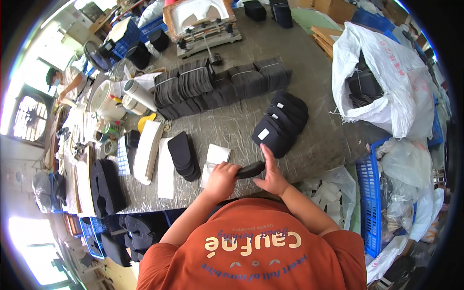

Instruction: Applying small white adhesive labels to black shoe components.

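Observation:
My left hand [222,181] is closed around one end of a black foam-like pad [250,170], held edge-on above the table's near edge. At the pad's other end is my right hand [272,175], fingers stretched out and thumb apart; whether its palm touches the pad is unclear. Just beyond my right hand lies an overlapping pile of black pads [285,126], several bearing small white labels. A small stack of white sheets [218,153] is partly covered by my left hand. To its left, rounded black pads [182,153] lie fanned out.
Long rows of bundled black pieces [217,84] cross the dark table [328,128]. A clamped frame press [205,29] stands behind them. White strips [148,153], tubs [104,99] and a tube [139,94] are left. A white sack [411,92] and blue crate [368,208] are right.

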### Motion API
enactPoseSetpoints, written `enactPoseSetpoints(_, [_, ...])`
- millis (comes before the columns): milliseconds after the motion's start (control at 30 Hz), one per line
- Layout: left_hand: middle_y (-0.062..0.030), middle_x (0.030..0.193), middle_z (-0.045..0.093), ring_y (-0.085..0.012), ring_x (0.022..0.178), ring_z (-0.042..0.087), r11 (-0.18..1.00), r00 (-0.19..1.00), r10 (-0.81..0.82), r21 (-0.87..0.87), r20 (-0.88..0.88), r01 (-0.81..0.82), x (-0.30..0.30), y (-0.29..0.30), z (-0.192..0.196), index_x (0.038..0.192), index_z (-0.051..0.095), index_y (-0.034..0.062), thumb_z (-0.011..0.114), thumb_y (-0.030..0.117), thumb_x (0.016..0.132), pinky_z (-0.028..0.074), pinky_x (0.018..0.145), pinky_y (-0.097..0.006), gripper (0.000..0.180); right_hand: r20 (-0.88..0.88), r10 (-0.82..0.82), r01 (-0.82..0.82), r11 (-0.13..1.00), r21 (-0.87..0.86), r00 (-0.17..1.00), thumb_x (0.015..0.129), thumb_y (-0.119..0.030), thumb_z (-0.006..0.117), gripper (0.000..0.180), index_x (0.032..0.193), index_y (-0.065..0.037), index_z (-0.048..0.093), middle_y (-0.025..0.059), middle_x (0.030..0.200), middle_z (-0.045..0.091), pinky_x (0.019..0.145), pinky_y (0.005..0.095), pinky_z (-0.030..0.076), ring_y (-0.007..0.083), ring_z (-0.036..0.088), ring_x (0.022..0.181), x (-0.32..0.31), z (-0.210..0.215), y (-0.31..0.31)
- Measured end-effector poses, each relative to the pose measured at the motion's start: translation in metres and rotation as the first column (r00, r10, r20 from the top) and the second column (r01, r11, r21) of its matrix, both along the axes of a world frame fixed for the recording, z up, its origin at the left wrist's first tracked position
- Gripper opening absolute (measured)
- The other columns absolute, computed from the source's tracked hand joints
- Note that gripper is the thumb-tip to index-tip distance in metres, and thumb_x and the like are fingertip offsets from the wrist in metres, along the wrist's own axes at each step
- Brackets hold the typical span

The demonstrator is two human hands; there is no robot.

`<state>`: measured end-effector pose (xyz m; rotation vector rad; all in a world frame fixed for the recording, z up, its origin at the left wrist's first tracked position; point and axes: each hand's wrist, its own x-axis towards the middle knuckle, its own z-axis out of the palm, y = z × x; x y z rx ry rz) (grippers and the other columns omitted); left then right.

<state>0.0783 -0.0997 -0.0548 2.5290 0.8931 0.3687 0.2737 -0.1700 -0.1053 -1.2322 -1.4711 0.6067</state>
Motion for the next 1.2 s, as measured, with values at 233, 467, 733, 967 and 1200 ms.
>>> enactPoseSetpoints(233, [-0.0196,0.093,0.063,-0.0364,0.091,0.062,0.933,0.949,0.316,-0.189,0.025,-0.306,-0.007,-0.026,-0.027,0.109,0.052,-0.0024,0.066,0.012,0.081,0.048,0.079,-0.044,0.034,-0.170,-0.020,-0.006,0.989,-0.149,0.985,0.069,-0.001,0.070,0.096,0.147,-0.005,0.015,0.0203,0.136,0.039,0.109,0.0402,0.028,0.0318,0.037,0.129,-0.018,-0.021,0.001])
enactPoseSetpoints(467, [-0.0251,0.090,0.062,-0.0361,0.087,0.063,0.736,0.802,0.588,-0.483,0.109,-0.474,-0.011,0.002,-0.061,0.112,0.049,-0.0083,0.062,0.018,0.088,0.048,0.079,-0.042,0.038,-0.268,-0.199,0.046,0.873,-0.485,0.943,0.081,-0.003,0.066,0.074,0.143,-0.007,0.026,0.0224,0.126,0.050,0.102,0.0381,0.038,0.0318,0.051,0.118,-0.031,-0.007,0.025])
enactPoseSetpoints(733, [-0.0227,0.105,0.058,-0.0397,0.104,0.052,0.763,0.747,0.609,-0.058,-0.268,-0.643,-0.017,0.050,-0.062,0.119,0.047,-0.0053,0.072,0.015,0.076,0.043,0.091,-0.044,0.054,0.339,0.137,-0.017,0.942,-0.335,0.931,0.074,-0.001,0.071,0.080,0.141,-0.011,0.029,0.0222,0.129,0.050,0.096,0.0432,0.043,0.0405,0.051,0.115,-0.017,-0.005,0.054])
enactPoseSetpoints(967, [-0.0259,0.098,0.062,-0.0393,0.092,0.062,0.594,0.685,0.728,-0.527,0.032,-0.607,-0.046,0.012,-0.002,0.114,0.049,-0.0017,0.068,0.006,0.079,0.048,0.080,-0.041,0.041,0.433,-0.022,-0.002,0.999,0.054,0.901,0.069,-0.014,0.076,0.043,0.108,-0.006,0.059,0.0128,0.113,0.056,0.092,0.0434,0.042,0.0337,0.052,0.107,-0.028,0.037,0.037])
enactPoseSetpoints(1200, [-0.0180,0.127,0.055,-0.0278,0.116,0.055,0.559,0.728,0.656,-0.775,0.198,-0.293,-0.057,-0.011,0.007,0.125,0.043,0.0025,0.065,0.010,0.085,0.042,0.093,-0.030,0.047,0.166,0.248,-0.219,0.960,-0.174,0.955,0.069,-0.030,0.079,0.065,0.124,-0.009,0.051,0.0142,0.129,0.047,0.103,0.0449,0.033,0.0360,0.046,0.118,-0.059,0.041,0.042])
